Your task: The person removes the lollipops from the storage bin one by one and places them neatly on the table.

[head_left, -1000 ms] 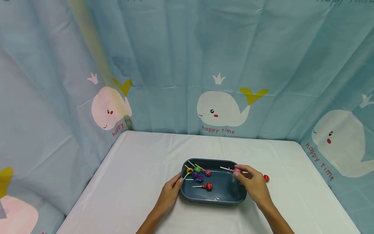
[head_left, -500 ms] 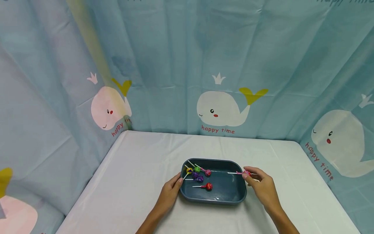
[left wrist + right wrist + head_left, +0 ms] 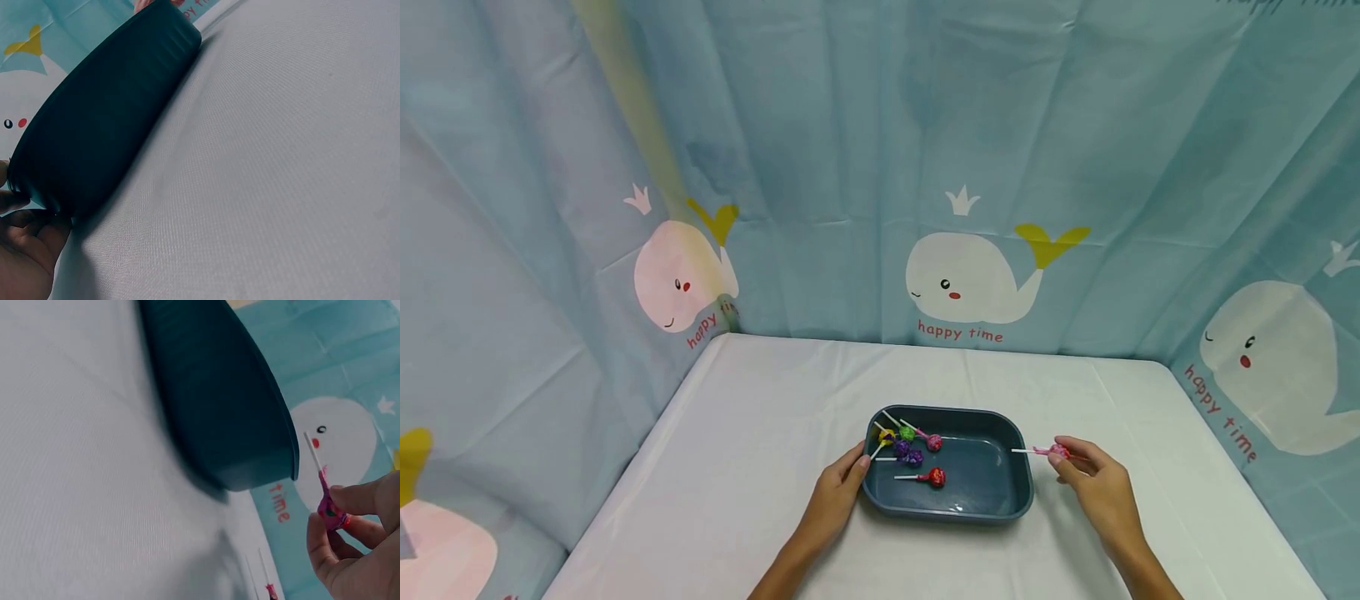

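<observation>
A dark blue rectangular tray point(image 3: 947, 510) sits on the white tabletop, several wrapped lollipops inside. My left hand point(image 3: 838, 483) grips its left end, thumb over the rim; the left wrist view shows fingers against its outer wall. Just past the right rim, my right hand point(image 3: 1097, 483) pinches a pink lollipop point(image 3: 331, 512) by its candy head, the white stick pointing toward the tray. Inside, a red lollipop point(image 3: 936, 477) lies near the front, a pink-wrapped one point(image 3: 933, 442) farther back, and green point(image 3: 907, 433), yellow and purple point(image 3: 914, 457) ones bunch at the left end.
On the cloth below the right hand, a red lollipop point(image 3: 272, 590) shows partly at the bottom of the right wrist view, thin white sticks beside it. Behind the white table point(image 3: 760, 417) hangs a blue curtain point(image 3: 820, 167) printed with whales, also closing both sides.
My right hand has carried the pink lollipop rightward, from over the tray's right end to outside its rim. The red lollipop on the table is now mostly behind that hand. Left hand and tray stay put.
</observation>
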The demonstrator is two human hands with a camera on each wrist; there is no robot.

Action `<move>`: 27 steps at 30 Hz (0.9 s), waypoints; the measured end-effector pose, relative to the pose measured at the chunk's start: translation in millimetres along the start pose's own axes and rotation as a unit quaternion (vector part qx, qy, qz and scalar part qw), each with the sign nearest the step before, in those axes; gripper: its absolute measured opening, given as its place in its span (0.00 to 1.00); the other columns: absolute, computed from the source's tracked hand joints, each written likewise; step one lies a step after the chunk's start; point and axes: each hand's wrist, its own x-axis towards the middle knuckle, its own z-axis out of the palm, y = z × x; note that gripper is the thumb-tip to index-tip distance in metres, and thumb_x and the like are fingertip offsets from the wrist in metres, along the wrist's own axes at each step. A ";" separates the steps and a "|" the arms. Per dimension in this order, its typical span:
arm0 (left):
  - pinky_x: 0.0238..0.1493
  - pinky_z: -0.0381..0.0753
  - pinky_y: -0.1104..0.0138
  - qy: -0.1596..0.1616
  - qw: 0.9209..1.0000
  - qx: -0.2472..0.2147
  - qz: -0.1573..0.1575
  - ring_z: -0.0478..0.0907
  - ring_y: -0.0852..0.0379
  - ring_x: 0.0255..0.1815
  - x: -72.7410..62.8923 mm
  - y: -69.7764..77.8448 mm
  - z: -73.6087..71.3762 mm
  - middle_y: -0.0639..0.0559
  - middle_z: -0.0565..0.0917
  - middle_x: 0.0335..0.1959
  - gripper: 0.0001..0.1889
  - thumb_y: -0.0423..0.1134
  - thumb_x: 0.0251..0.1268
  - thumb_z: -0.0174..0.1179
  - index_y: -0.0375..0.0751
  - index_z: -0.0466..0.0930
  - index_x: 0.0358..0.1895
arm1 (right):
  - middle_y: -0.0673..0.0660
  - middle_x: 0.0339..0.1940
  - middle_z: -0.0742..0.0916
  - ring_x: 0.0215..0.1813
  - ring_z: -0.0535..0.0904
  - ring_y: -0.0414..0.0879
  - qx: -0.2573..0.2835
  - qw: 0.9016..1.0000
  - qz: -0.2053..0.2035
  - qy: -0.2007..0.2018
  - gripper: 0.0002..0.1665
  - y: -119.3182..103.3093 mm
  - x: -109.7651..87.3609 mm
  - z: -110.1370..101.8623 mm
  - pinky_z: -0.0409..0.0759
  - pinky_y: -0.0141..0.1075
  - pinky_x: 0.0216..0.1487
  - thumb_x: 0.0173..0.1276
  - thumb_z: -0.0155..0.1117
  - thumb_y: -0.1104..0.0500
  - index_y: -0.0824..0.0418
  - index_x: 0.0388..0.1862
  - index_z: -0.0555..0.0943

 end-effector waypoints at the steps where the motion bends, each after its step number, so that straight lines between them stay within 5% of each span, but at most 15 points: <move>1: 0.80 0.63 0.43 0.001 1.000 -0.001 0.000 0.66 0.37 0.81 0.1 0.0 -0.1 0.36 0.73 0.77 0.28 0.46 0.88 0.51 0.29 0.69 0.77 | 0.63 0.56 0.90 0.41 0.89 0.46 -0.002 1.000 0.002 0.003 0.27 1.5 0.1 -1.4 0.86 0.27 0.44 0.77 0.70 0.52 0.63 0.69 0.81; 20: 0.81 0.62 0.44 0.000 1.000 -0.013 0.009 0.66 0.40 0.81 0.0 -1.3 -0.1 0.39 0.74 0.76 0.27 0.45 0.87 0.51 0.31 0.70 0.77 | 0.65 0.60 0.89 0.39 0.87 0.37 -0.033 0.999 0.035 0.019 0.27 29.1 6.2 -17.9 0.89 0.32 0.38 0.75 0.72 0.56 0.65 0.68 0.82; 27: 0.81 0.62 0.44 -0.001 1.000 -0.014 0.011 0.65 0.39 0.81 -0.1 -2.6 0.1 0.38 0.74 0.76 0.27 0.45 0.87 0.51 0.32 0.70 0.77 | 0.65 0.53 0.91 0.35 0.86 0.38 -0.052 0.998 0.044 0.011 0.27 37.5 9.0 -24.3 0.87 0.31 0.35 0.75 0.73 0.57 0.68 0.68 0.82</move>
